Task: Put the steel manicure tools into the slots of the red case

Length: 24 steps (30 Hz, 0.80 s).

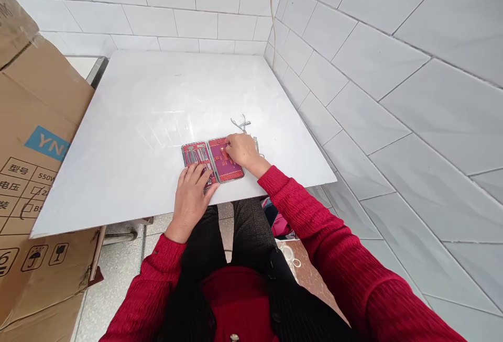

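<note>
An open manicure set case (230, 177) lies on the white table, its red and purple lining facing up. Metal nail tools (192, 154) sit in the left half, and straps or loops cross the right half. My left hand (191, 195) rests on the near part of the left half, fingers stretched and apart, the thumb by the near edge. Over the right half, my right hand (242, 149) has its fingertips pinched together at the lining; what they hold is too small to make out. Just beyond it lie silver nippers (242, 125). Another small metal tool (257, 144) is partly hidden behind that hand.
The white table (157, 96) reaches back to a tiled wall (168, 22), with a second tiled wall (393, 101) along the right. A large cardboard box (35, 111) stands against the left side. A thin cable (272, 12) hangs in the corner.
</note>
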Tool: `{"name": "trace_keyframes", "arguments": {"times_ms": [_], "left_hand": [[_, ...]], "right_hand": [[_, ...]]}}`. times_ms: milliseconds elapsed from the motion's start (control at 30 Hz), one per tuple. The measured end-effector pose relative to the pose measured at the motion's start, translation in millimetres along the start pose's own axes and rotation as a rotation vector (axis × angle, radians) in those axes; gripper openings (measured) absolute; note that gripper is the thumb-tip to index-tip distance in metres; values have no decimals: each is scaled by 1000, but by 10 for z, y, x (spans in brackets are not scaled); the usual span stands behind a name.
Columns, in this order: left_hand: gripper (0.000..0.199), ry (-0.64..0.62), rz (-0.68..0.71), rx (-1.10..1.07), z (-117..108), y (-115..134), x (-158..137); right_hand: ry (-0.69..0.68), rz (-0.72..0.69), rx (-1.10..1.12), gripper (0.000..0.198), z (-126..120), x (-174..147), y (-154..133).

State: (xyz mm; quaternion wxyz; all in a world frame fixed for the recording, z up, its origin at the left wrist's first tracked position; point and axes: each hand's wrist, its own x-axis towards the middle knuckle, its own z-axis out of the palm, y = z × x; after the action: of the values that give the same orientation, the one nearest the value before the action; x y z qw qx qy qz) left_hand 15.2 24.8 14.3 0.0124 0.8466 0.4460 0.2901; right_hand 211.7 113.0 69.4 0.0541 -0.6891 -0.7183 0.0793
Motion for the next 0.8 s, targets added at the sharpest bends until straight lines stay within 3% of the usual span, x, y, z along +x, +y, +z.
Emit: {"name": "trace_keyframes", "arguments": {"times_ms": [200,500,633,800], "left_hand": [[33,0,4,7,-5,-4,1],[33,2,14,7,5,-23,5],[33,-3,13,10,8,-30,1],[33,1,12,17,7,-26,-9]], "right_hand": [[12,22,-93,23,-6,-86,-67],[98,-8,-7,26,121,-239,-45],[153,-23,101,22,108,-203,80],[174,130,180,22,-19,-41,402]]}}
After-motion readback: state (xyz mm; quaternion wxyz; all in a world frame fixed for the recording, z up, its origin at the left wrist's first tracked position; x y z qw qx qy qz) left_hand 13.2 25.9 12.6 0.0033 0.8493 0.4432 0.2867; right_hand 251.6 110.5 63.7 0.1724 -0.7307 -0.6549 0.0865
